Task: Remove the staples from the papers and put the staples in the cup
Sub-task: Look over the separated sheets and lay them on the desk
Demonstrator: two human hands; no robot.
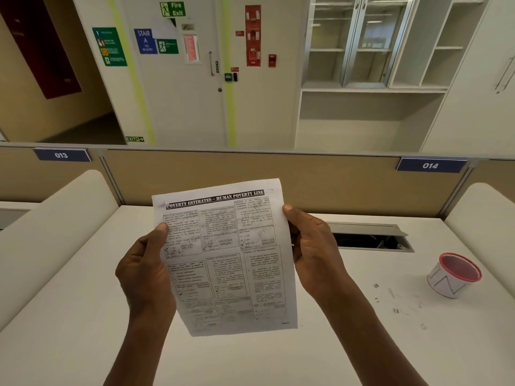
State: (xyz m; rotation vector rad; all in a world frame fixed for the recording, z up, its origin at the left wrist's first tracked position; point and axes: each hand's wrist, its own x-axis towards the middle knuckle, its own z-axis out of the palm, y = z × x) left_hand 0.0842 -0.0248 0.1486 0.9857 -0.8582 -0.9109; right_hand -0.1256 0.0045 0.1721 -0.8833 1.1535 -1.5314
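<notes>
Head view: both hands hold the papers (225,257) up above the surface (83,316), printed side facing the camera. Left hand (145,263) grip is clamped on the left edge, thumb on the front, fingers behind. Right hand (312,246) grip is clamped on the right edge, same way. Sheet count can't be told; only the top page shows. One cup (452,275), red rim, stands on the surface well right of the papers. Several small metal bits (395,310), likely staples, lie scattered on the surface just beside the cup.
</notes>
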